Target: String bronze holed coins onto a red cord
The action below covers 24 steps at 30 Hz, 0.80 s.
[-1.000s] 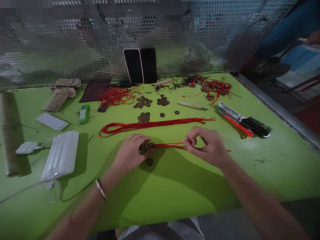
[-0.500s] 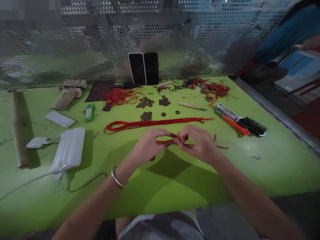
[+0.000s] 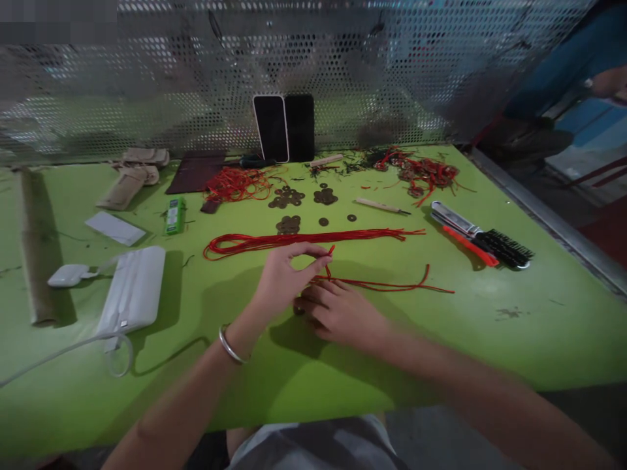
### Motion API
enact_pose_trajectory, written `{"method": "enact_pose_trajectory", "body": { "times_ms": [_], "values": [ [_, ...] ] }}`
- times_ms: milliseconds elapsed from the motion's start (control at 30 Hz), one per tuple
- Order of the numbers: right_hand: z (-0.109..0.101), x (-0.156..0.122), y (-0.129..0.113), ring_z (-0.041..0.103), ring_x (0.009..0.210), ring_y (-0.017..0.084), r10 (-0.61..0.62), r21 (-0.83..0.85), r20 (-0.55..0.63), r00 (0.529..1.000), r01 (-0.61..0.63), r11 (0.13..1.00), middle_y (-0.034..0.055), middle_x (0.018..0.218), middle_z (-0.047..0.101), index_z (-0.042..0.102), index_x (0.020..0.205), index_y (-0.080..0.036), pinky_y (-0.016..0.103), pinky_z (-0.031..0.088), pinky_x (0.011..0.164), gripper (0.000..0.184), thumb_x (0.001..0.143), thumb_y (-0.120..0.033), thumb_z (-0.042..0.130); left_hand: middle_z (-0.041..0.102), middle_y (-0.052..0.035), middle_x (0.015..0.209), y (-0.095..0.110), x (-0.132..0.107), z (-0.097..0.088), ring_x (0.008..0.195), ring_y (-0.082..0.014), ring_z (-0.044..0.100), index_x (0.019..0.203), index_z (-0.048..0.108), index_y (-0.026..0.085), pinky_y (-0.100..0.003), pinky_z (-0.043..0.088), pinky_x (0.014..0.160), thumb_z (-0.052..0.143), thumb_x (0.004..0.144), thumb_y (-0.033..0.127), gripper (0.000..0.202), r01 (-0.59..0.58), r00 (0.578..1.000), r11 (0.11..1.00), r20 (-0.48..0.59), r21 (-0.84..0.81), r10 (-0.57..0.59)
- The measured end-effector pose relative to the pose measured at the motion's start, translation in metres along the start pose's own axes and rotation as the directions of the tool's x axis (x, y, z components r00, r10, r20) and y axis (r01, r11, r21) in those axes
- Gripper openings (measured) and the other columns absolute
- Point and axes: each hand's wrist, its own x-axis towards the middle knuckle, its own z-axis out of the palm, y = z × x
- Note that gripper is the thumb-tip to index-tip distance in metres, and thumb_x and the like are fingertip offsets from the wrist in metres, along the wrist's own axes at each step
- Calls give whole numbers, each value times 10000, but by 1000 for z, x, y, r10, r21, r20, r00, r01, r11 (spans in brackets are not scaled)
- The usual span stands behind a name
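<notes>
My left hand point(image 3: 287, 274) is raised over the table, thumb and index finger pinched on a red cord point(image 3: 332, 250) whose short looped tip sticks up past the fingertips. The rest of that cord point(image 3: 386, 285) hangs down and trails right across the tabletop. Just below it, my right hand point(image 3: 337, 313) lies low, palm down, its curled fingertips closed on a small dark round coin point(image 3: 298, 308), mostly covered by them. Beyond both hands lies a long bundle of red cords point(image 3: 255, 244). Holed coins point(image 3: 289, 224) lie in small piles behind the bundle.
A hairbrush point(image 3: 504, 248) and an orange-red tool point(image 3: 473, 246) lie at right. A wooden-handled awl point(image 3: 382, 205) rests farther back. Two phones point(image 3: 298, 128) lean on the perforated screen. At left are a white power bank point(image 3: 134, 290) and a green box point(image 3: 174, 216). Another person's arm point(image 3: 607, 85) shows beyond.
My right hand has let go of the cord and moved down and left to the coin on the table. My left hand still holds the cord, its looped tip now showing.
</notes>
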Motion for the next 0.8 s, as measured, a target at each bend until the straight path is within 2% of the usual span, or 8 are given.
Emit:
{"method": "enact_pose_trajectory", "body": {
  "times_ms": [100, 200, 300, 400, 567, 700, 800],
  "values": [
    [11, 6, -2, 554, 1097, 256, 16, -27, 145, 989, -13, 1000, 138, 1126, 618, 613, 1127, -144, 418, 453, 937, 247, 915, -177, 491, 741, -29, 818, -4, -2, -1, 793, -186, 688, 818, 740, 212, -335, 577, 764, 720, 728, 298, 126, -6, 999, 1000, -36, -11, 6],
    [9, 11, -2, 566, 1075, 260, 20, -39, 192, 981, -13, 999, 142, 1131, 612, 613, 1102, -125, 404, 483, 904, 238, 878, -125, 533, 738, -27, 813, -5, -3, -2, 801, -176, 684, 806, 738, 209, -312, 573, 769, 713, 738, 288, 107, -11, 998, 1000, -54, -18, 10],
    [4, 14, -3, 568, 1073, 264, 14, -31, 225, 974, -7, 999, 155, 1129, 613, 583, 1132, -99, 377, 522, 828, 315, 821, -59, 552, 738, -19, 818, -4, -5, -2, 797, -169, 683, 812, 734, 212, -293, 575, 754, 719, 736, 295, 113, -4, 999, 1000, -44, -19, 4],
    [-1, 17, -3, 579, 1051, 268, 6, -16, 243, 970, -2, 1000, 164, 1109, 622, 577, 1119, -93, 364, 538, 771, 349, 779, -18, 547, 738, -15, 829, -4, -8, 0, 797, -168, 683, 828, 731, 214, -288, 578, 737, 713, 746, 291, 114, 4, 1000, 1000, -19, -11, -4],
    [-5, 18, -8, 596, 1015, 268, -35, 10, 236, 971, 33, 999, 174, 1122, 617, 603, 1048, -81, 355, 535, 784, 322, 744, 14, 552, 735, -23, 818, -4, -10, 1, 767, -172, 683, 821, 728, 209, -300, 584, 716, 705, 754, 296, 113, 4, 1000, 1000, 10, 18, -4],
    [-5, 15, -11, 584, 1033, 275, -5, -3, 257, 966, 6, 1000, 171, 1184, 592, 567, 1120, -82, 374, 535, 790, 418, 721, 36, 526, 736, -18, 828, -4, -11, 0, 784, -172, 684, 829, 728, 221, -283, 587, 675, 705, 753, 300, 112, 14, 1000, 1000, -3, 24, -14],
    [-7, 11, -11, 570, 1069, 253, -2, 78, 251, 968, -18, 997, 162, 1193, 589, 539, 1148, -105, 373, 513, 838, 426, 750, 39, 496, 736, -20, 826, -5, -10, -1, 789, -179, 685, 825, 731, 223, -290, 589, 663, 707, 750, 312, 119, 2, 999, 999, -33, 34, -1]
  ]
}}
